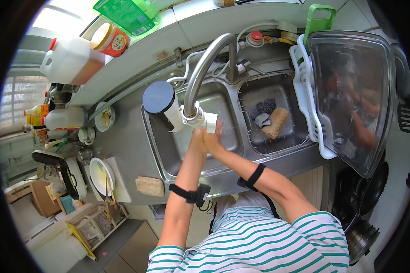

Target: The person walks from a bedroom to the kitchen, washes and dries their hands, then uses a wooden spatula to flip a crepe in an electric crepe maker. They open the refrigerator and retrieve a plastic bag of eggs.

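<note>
My left hand (201,137) and my right hand (212,139) meet under the spout of a curved metal faucet (205,65), over the left basin of a steel double sink (225,102). A white filter attachment (167,116) with a blue-grey cap sits on the spout and hides much of both hands. Some fingers of the right hand show beside the white outlet (210,123). Whether anything is between the palms cannot be seen. In the right basin, a wire rack (251,136) holds a tan loofah sponge (276,123), a dark scouring pad (265,106) and a pale scrubber (262,120).
A large clear lid (352,99) leans by a white plastic rack (305,92) at the right. A folded tan cloth (150,186) lies on the front counter. At the left are a bowl of food (105,116) and a white bowl with chopsticks (102,175). A large jug (75,61) stands on the ledge.
</note>
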### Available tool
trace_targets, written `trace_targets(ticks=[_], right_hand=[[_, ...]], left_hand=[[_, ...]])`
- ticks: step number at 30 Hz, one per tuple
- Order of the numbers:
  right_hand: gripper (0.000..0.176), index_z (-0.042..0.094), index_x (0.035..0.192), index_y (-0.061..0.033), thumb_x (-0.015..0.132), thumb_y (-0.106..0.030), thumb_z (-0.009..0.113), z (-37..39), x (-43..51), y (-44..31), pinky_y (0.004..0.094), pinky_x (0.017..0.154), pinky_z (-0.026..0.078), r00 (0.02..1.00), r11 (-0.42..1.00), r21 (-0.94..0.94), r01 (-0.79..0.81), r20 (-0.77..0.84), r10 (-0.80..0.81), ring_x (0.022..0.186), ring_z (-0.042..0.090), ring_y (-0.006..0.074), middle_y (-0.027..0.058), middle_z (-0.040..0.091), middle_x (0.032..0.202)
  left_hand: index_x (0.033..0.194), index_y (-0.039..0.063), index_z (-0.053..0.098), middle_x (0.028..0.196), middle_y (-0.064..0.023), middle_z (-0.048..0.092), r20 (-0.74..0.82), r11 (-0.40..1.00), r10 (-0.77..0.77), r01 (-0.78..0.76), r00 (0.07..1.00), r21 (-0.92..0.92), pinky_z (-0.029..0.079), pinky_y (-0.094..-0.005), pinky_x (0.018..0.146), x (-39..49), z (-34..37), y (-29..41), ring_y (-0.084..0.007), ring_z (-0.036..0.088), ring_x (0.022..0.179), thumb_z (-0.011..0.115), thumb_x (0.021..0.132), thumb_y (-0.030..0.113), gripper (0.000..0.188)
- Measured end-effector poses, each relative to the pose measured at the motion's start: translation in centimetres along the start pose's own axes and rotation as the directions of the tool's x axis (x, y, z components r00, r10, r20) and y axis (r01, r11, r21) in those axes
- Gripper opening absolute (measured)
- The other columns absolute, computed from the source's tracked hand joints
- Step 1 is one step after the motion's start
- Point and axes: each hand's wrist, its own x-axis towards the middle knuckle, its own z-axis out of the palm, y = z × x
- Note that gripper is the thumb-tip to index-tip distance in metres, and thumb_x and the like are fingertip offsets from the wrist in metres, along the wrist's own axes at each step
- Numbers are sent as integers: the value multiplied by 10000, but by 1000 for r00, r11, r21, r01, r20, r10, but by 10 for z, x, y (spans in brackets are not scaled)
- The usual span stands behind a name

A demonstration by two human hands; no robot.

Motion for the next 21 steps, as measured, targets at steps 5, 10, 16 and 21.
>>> trace_targets(ticks=[5,10,16,21], right_hand=[[517,636,873,22,893,-435,395,-17,-12,6,489,838,382,938,940,-43,340,88,-335,943,543,422,293,606,872],[473,606,749,40,891,-367,410,-31,-5,3,461,640,438,977,965,-167,203,106,-187,650,570,386,209,599,659],[456,523,641,-34,920,-388,456,-30,0,-4,369,602,458,874,628,613,-479,264,409,623,575,211,57,542,587],[281,519,759,-58,857,-309,598,-29,-10,-27,322,743,470,805,341,804,-487,261,533,832,588,159,41,579,727]], left_hand=[[1036,95,527,997,-97,626,28,996,5,-7,1000,86,528,-380,698,-17,19,3,-227,628,860,428,932,369,310],[982,88,552,947,-95,637,-114,993,66,-54,991,108,506,-366,672,-18,20,-29,-225,631,828,498,889,366,297],[927,70,595,876,-95,654,-60,578,507,-287,860,764,479,-360,636,-21,27,-36,-228,636,780,597,831,352,297],[881,37,634,848,-121,655,214,-110,527,-184,822,977,462,-370,632,-35,35,-3,-240,634,766,653,783,288,270]])
